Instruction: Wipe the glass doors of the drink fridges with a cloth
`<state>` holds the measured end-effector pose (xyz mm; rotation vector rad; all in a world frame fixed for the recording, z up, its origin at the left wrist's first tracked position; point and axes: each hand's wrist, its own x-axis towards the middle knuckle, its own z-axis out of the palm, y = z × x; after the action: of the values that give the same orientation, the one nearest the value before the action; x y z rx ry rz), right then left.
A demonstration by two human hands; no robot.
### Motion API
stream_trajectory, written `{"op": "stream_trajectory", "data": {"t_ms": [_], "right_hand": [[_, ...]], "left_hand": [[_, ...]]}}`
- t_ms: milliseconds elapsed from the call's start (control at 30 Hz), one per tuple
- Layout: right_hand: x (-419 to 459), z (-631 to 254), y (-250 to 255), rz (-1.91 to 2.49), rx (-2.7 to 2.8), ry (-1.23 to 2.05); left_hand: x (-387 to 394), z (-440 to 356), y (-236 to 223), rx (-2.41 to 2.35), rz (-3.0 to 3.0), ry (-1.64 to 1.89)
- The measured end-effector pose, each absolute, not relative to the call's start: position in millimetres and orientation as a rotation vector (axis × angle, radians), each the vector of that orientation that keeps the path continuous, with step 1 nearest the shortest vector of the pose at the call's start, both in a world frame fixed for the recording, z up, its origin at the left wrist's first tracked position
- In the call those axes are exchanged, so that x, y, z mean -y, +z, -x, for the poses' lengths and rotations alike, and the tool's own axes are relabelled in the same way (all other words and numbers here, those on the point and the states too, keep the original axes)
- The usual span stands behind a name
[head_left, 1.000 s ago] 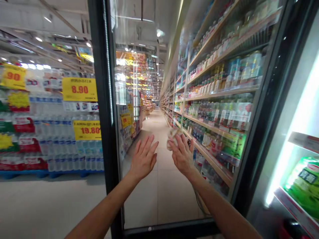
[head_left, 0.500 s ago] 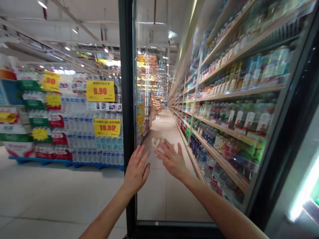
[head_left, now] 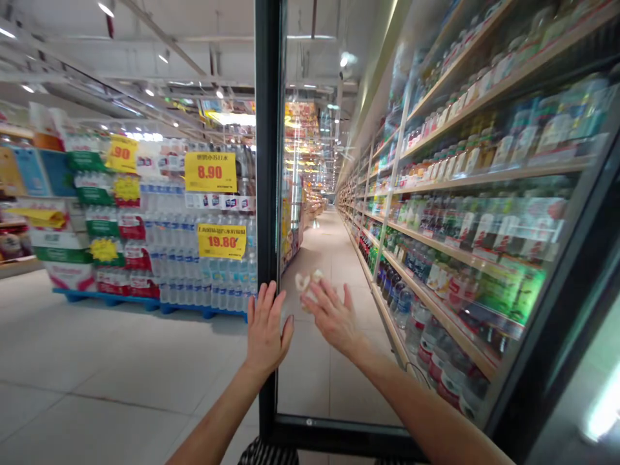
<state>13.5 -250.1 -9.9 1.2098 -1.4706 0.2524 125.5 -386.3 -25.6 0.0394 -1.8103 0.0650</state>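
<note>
My left hand point(head_left: 267, 329) lies with its fingers stretched out over the black upright frame point(head_left: 269, 194) of a glass door. Against the see-through pane point(head_left: 310, 381), my right hand point(head_left: 335, 318) presses a crumpled whitish cloth point(head_left: 309, 283), which looks like a rag or tissue. The cloth sticks out beyond the fingertips, and the palm hides part of it. Both forearms reach up from the bottom of the picture, and the hands are a short way apart.
Beyond the door runs a long aisle point(head_left: 329, 252), with bottle-filled shelves point(head_left: 436, 181) on its right. At left, packs of bottled water point(head_left: 208, 278) stand on blue pallets point(head_left: 116, 302) under yellow price signs point(head_left: 210, 172). Striped fabric point(head_left: 268, 452) shows below the door.
The door frame and the surroundings have shifted right in the picture. Against the frame, both hands now sit further left, and the cloth is still under my right hand.
</note>
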Motion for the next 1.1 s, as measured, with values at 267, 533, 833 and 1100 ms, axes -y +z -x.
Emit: {"op": "stream_trajectory", "data": {"t_ms": [267, 533, 833, 1100], "right_hand": [[260, -19, -48, -1.332, 1.392, 0.185], [251, -13, -11, -1.035, 1.548, 0.394], [201, 1, -57, -1.085, 1.534, 0.346], [175, 11, -36, -0.803, 1.559, 0.456]], "left_hand": [[385, -133, -49, 1.866, -0.029, 0.057], [378, -131, -54, 1.859, -0.007, 0.047], [360, -121, -55, 1.906, 0.073, 0.091], [330, -95, -45, 1.921, 0.145, 0.124]]}}
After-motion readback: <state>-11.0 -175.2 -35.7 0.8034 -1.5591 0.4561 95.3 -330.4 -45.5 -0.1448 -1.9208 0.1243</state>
